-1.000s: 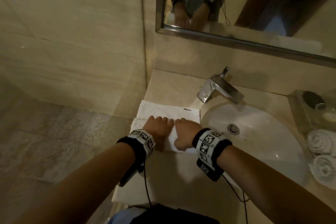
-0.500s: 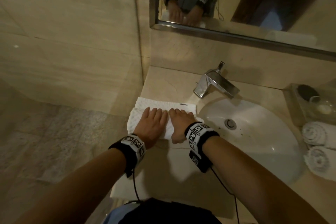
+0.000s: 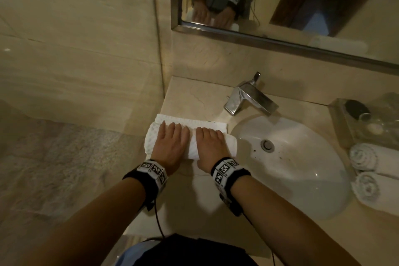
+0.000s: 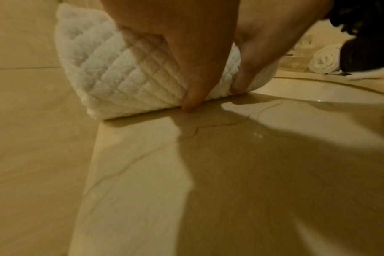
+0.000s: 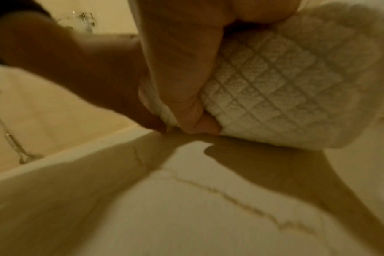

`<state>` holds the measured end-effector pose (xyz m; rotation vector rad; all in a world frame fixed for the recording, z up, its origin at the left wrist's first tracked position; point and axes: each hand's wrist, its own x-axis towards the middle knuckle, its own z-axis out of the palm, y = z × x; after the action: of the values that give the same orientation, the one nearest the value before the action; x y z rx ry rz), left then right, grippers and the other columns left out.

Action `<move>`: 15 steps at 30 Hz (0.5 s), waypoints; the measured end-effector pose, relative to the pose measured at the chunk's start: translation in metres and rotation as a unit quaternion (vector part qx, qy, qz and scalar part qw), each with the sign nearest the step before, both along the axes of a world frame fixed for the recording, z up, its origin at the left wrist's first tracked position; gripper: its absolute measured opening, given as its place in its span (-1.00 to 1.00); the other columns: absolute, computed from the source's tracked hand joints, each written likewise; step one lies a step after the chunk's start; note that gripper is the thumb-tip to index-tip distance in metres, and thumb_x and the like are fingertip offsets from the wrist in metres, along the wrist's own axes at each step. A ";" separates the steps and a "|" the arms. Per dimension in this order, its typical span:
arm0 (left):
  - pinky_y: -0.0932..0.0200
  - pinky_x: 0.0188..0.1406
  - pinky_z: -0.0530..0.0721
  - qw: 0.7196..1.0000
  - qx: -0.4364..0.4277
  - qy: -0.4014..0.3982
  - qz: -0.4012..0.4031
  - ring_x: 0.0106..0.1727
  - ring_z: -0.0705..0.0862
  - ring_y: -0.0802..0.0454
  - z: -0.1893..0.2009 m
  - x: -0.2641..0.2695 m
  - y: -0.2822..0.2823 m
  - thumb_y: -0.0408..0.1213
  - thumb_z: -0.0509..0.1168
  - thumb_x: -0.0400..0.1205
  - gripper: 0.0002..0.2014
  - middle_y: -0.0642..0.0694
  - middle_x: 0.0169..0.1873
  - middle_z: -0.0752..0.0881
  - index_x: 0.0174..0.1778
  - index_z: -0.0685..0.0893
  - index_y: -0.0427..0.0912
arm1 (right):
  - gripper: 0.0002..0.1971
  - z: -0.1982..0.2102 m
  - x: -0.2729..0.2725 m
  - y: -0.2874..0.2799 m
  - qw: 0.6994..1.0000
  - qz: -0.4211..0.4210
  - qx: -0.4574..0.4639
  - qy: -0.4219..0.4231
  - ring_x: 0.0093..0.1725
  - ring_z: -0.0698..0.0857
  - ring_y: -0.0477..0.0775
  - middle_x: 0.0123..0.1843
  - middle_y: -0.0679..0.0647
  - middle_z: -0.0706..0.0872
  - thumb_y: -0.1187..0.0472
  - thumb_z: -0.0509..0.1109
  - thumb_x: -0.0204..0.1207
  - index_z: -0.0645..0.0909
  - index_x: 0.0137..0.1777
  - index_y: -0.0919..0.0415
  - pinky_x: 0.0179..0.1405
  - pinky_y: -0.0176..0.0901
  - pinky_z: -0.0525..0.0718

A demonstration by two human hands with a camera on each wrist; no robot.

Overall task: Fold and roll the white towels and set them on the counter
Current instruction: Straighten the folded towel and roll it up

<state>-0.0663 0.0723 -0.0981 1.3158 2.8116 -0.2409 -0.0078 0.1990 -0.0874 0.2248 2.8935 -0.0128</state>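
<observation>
A white quilted towel (image 3: pixel 192 147) lies on the beige counter (image 3: pixel 194 97), left of the sink. Most of it is a thick roll, and a short flat strip (image 3: pixel 194 122) still lies beyond the roll toward the wall. My left hand (image 3: pixel 172 146) lies over the roll's left half and my right hand (image 3: pixel 210 144) over its right half. Fingers drape over the top and thumbs press the near side. In the left wrist view the towel (image 4: pixel 121 69) has my thumb (image 4: pixel 193 97) down at the counter. In the right wrist view my thumb (image 5: pixel 182 86) wraps the towel (image 5: pixel 274 86).
A white sink (image 3: pixel 291 162) and a chrome faucet (image 3: pixel 248 97) sit just right of the towel. Two rolled white towels (image 3: pixel 367 157) lie at the far right beside a glass tray (image 3: pixel 367 119). The counter's left edge drops to the floor; a mirror hangs above.
The roll has moved away from me toward the wall and grown thicker, and the flat strip is shorter. My hands went from curled knuckles to fingers laid over the roll.
</observation>
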 end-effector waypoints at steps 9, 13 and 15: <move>0.04 0.23 0.45 0.982 -0.119 -0.148 0.013 0.19 0.59 -0.10 0.033 -0.023 0.023 -0.05 0.55 0.27 -0.23 -0.08 0.17 0.61 0.34 0.36 -0.10 | -0.24 0.023 -0.016 0.020 0.975 -0.053 -0.116 -0.184 0.10 0.66 0.16 0.15 0.09 0.66 0.07 0.56 0.14 0.41 0.39 0.18 0.03 -0.03 0.65; 0.06 0.17 0.48 0.971 -0.161 -0.176 0.020 0.20 0.61 -0.11 0.034 -0.026 0.027 -0.06 0.59 0.21 -0.22 -0.08 0.17 0.63 0.31 0.38 -0.07 | -0.03 0.023 -0.008 0.017 0.983 -0.021 -0.075 -0.167 0.31 0.49 0.23 0.33 0.13 0.46 -0.15 0.58 0.12 0.23 0.49 0.15 0.32 0.24 0.46; 0.06 0.10 0.53 0.963 -0.167 -0.207 0.035 0.18 0.64 -0.12 0.031 -0.029 0.027 -0.07 0.57 0.20 -0.22 -0.09 0.17 0.63 0.31 0.39 -0.09 | 0.03 0.019 0.001 0.014 0.992 0.024 -0.067 -0.102 0.31 0.46 0.22 0.33 0.13 0.41 -0.29 0.56 0.10 0.20 0.51 0.10 0.36 0.24 0.40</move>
<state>-0.0956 0.0993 -0.0667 1.0480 2.3373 -0.3704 -0.0072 0.2128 -0.0682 0.1253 2.6804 -0.1650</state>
